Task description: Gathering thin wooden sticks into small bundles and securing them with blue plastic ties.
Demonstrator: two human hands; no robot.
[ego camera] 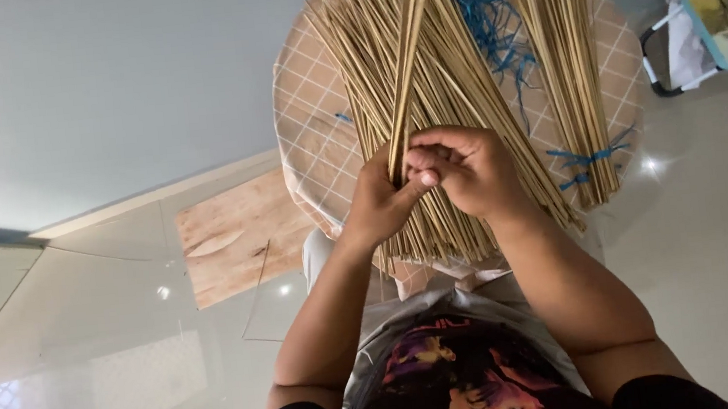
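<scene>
Both hands closed at centre now, left hand (378,196) and right hand (460,168) pinching a slim bunch of sticks (407,49) that points to twelve o'clock, lifted clear of the loose pile (461,106) on the round counter (305,103).

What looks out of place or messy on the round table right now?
Loose blue string lies tangled across the sticks, frayed and untied, while the bundle at the right is neatly tied. The sticks overhang the table edge. Both hands, left and right, pinch a few sticks.
</scene>
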